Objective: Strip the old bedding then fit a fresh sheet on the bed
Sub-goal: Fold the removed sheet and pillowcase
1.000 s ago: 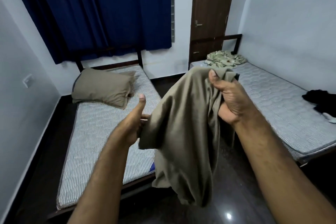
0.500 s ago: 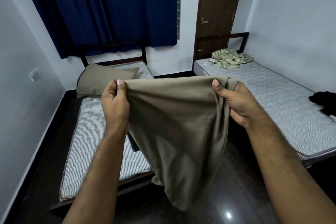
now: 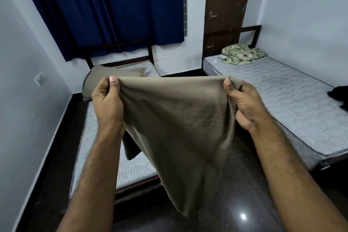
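both hands, left hand [image 3: 107,98] & right hand [image 3: 243,100], pinch the sheet's [image 3: 175,124] top edge; rest hangs below the grip, bed [image 3: 98,147] lies under the left hand, nearer.

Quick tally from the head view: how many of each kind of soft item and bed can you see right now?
Mattresses: 2, striped and quilted
Khaki cloth in both hands: 1
Khaki pillow: 1
Crumpled patterned bedding: 1
Black garment: 1
Blue curtain: 1
Total: 7
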Motion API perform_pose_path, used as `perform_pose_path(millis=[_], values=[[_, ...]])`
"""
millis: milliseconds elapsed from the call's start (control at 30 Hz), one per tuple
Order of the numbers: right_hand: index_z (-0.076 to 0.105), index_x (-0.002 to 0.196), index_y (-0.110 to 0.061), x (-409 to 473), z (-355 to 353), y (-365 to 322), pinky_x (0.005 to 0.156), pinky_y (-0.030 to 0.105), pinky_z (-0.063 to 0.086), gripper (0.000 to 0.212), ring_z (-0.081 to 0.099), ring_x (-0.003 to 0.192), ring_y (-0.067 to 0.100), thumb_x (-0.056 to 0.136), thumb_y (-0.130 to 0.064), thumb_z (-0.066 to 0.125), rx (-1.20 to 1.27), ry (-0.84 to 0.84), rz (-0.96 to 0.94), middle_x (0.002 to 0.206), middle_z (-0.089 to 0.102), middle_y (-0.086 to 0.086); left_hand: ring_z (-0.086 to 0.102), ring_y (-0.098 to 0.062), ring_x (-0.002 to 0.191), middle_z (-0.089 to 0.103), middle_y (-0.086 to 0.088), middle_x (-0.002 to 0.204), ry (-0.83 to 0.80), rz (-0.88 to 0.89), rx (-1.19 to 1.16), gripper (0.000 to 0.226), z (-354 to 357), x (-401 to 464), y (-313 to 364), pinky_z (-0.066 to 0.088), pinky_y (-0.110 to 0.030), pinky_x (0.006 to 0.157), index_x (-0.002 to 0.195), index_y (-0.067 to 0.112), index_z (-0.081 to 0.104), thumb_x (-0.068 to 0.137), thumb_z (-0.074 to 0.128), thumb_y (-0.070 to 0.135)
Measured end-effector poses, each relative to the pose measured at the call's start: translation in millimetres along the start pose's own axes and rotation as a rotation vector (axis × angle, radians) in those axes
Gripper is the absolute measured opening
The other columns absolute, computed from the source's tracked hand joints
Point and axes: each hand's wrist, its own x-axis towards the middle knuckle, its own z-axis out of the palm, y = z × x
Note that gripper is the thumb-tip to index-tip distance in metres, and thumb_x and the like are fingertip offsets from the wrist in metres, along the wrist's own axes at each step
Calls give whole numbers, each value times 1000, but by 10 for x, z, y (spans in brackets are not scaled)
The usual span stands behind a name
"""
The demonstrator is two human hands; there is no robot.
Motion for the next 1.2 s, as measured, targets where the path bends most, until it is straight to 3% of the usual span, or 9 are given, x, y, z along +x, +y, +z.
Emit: perform_pose_path(millis=[200,367,467,567,633,700,800,967,1200], values=[[60,125,6,13,-98,55,103,30,50,38,64,117,23,107,-22,43,-206,-99,167,125,69,14,36,-12,78,41,4,75,-53,-53,-49,30,-92,82,4,30,-32,75,77,22,54,101,58,38],[67,99,-8,4,38,-85,84,26,58,29,71,91,13,107,-17,41,12,-11,85,96,75,8,59,-18,96,70,0,101,-185,-114,-165,19,-144,113,-47,46,-38,89,101,25,71,105,53,31],[63,89,-12,45,160,-184,79,26,60,29,72,79,10,107,-11,41,169,14,93,84,75,4,67,-22,112,68,-9,127,-316,-253,-410,32,-158,24,-223,55,-41,95,132,19,57,107,46,36],[61,92,-11,91,308,-229,77,26,60,26,72,77,10,107,-7,40,260,10,92,82,74,3,65,-21,75,67,-12,94,-323,-539,-195,62,-106,-284,-545,52,-39,70,121,15,70,94,48,67],[59,101,-9,94,404,-230,80,27,60,22,72,81,11,106,-5,38,266,-13,98,86,74,3,57,-25,72,66,-13,84,-490,-827,-126,88,-41,-626,-737,50,-36,65,118,5,71,80,45,79],[58,110,-9,75,452,-200,88,28,59,20,71,88,12,106,-4,39,210,-14,100,94,72,5,66,-31,87,75,-15,98,-713,-978,-175,87,8,-967,-813,55,-33,70,123,0,66,80,47,73],[61,118,-7,-22,380,-176,94,27,55,22,69,96,12,106,-6,43,43,67,80,102,73,4,74,-29,98,75,-20,109,-801,-982,-363,67,51,-1235,-810,59,-34,77,119,1,70,71,89,43],[64,115,-7,-299,33,-24,90,29,56,21,70,92,13,106,-9,45,-157,253,106,97,74,3,74,-25,98,74,-15,112,-678,-1001,-556,38,119,-1179,-785,62,-38,79,124,7,67,93,59,29],[66,105,-9,-742,-613,578,86,33,59,37,72,93,19,103,-41,50,-92,313,529,95,76,9,72,-22,104,74,-10,116,-802,-1034,-294,50,-40,-1523,-965,60,-31,83,129,11,62,83,78,17]])
